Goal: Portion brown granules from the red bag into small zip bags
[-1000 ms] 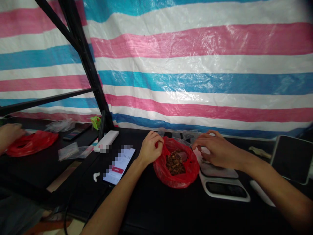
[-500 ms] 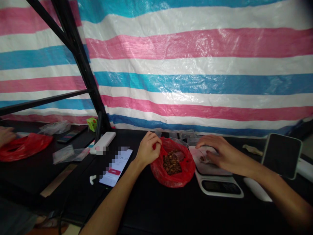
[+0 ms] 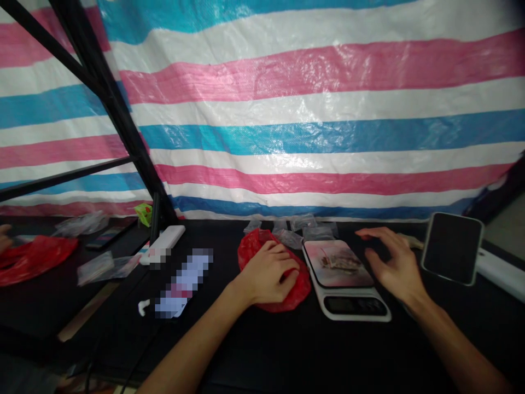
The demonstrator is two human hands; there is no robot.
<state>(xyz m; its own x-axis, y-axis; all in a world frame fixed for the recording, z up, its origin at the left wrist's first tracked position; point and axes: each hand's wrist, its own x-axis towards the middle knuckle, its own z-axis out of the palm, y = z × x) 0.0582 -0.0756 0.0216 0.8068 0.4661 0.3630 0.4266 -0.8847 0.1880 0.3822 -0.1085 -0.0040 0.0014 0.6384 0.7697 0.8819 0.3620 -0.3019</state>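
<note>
Over the red plastic bag (image 3: 301,290) lies my left hand (image 3: 273,271), its fingers curled down into the opening. The fingertips are hidden, and what they hold, if anything, I cannot make out. The hand also covers the bag's contents. To the right stands a white kitchen scale (image 3: 356,309) with a dark display. A small clear plastic bag (image 3: 340,262) with brown pieces in it rests on the scale's plate. My right hand (image 3: 394,260) hovers just right of the scale, thumb and fingers apart, with nothing in it.
Several clear bags (image 3: 303,221) lie behind the scale. A phone (image 3: 184,284), a white power bank (image 3: 164,243) and an earbud (image 3: 143,307) lie to the left. At right a dark-screened device (image 3: 453,249) stands tilted. Another person's hand (image 3: 5,238) is by a second red bag (image 3: 45,254).
My left hand has moved from the red bag's rim over into its opening. My right hand has let go of the small clear bag on the scale and drawn back to the right.
</note>
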